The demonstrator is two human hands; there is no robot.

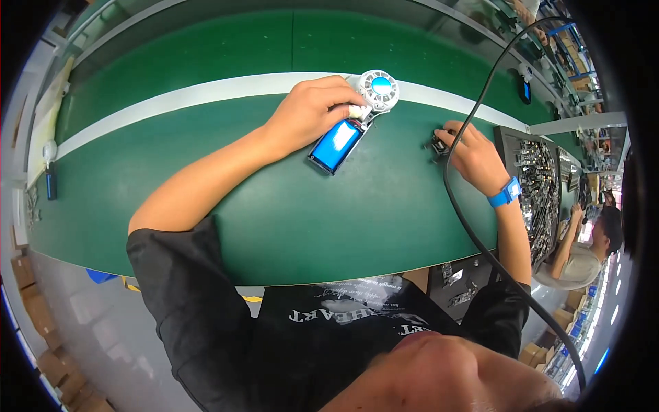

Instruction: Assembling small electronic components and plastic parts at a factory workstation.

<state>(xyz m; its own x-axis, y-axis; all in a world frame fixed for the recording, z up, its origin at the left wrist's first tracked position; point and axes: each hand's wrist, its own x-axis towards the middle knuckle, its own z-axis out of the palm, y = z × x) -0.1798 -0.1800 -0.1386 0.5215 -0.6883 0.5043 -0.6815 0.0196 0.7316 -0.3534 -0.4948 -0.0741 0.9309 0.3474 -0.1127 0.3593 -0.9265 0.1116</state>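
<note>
My left hand (309, 113) grips a small handheld fan (388, 101) at its neck, thumb and fingers closed on it. The fan's round white head, with a shiny blue disc at its centre, points away from me. Its handle lies towards me on the green table, with a blue battery (336, 144) exposed in a dark casing. To the right, my right hand (475, 159) has its fingers closed around a small black part (439, 145) just above or on the tabletop. The fingers partly hide that part, so its kind is unclear.
A dark tray (509, 154) of many small metal and black pieces stands at the right. A black cable (458, 206) hangs across the view by my right arm. Another fan (50, 154) is at the far left, and one more (526, 86) at the far right. A co-worker (583, 250) sits further right.
</note>
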